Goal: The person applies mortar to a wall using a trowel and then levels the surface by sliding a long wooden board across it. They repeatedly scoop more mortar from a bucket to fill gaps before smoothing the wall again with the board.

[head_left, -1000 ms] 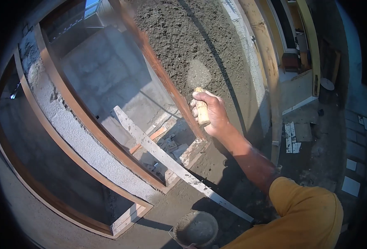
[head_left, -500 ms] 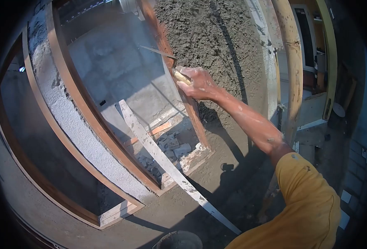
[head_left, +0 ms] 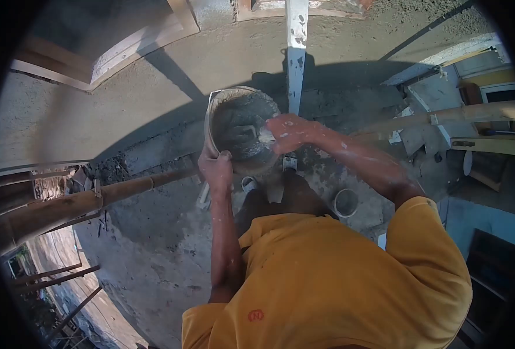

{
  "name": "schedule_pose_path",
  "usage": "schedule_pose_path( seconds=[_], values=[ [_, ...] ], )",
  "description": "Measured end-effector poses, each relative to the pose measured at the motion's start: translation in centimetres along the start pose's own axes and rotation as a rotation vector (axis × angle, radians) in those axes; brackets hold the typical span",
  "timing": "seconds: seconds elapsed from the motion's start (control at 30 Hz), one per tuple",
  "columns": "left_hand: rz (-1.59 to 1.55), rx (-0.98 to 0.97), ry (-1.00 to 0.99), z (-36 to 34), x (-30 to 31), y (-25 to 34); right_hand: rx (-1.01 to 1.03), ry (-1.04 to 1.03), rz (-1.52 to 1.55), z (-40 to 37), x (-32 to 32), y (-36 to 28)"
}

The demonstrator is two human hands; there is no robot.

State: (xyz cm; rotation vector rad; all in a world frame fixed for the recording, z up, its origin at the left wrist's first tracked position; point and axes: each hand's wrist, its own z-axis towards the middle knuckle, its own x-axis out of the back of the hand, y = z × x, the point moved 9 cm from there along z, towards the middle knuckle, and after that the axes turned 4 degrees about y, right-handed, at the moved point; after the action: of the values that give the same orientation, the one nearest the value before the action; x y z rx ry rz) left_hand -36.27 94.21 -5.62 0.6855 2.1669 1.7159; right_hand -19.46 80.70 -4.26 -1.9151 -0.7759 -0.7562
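Note:
A round bucket (head_left: 211,131) with grey wet mortar (head_left: 234,119) inside is in front of my body. My left hand (head_left: 216,168) grips its near left rim, thumb over the edge. At the right side of the opening, my right hand (head_left: 286,132) is closed around the pale handle of a trowel (head_left: 265,135). The trowel's metal neck reaches over the mortar, and its blade cannot be made out clearly. Both forearms carry splashes of mortar.
Behind the bucket a spotted white board (head_left: 296,55) leans on the plastered wall (head_left: 234,55). Bamboo poles run at left (head_left: 126,189) and right (head_left: 478,111). A small bucket (head_left: 346,203) stands on the floor by my feet. Wooden window frames (head_left: 138,43) are at the upper left.
The view has swung down from the window opening to the bucket. My right hand has moved with the trowel from the wooden frame to the bucket, and my left hand has come into view on its rim.

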Motion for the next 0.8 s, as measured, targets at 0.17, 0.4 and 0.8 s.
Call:
schedule_pose_path(
  seconds=[0.17,0.4,0.8],
  values=[
    [0.082,-0.005,-0.107,0.0,2.1,0.2,-0.131,0.095,0.068,1.2,3.2,1.3],
    [0.039,-0.013,-0.095,-1.1,5.1,1.5,-0.356,-0.291,0.925,0.3,-7.7,0.3],
    [-0.326,0.143,0.023,-0.8,6.3,-2.6,-0.186,-0.038,1.916,-5.3,-8.1,-8.0]
  ],
)
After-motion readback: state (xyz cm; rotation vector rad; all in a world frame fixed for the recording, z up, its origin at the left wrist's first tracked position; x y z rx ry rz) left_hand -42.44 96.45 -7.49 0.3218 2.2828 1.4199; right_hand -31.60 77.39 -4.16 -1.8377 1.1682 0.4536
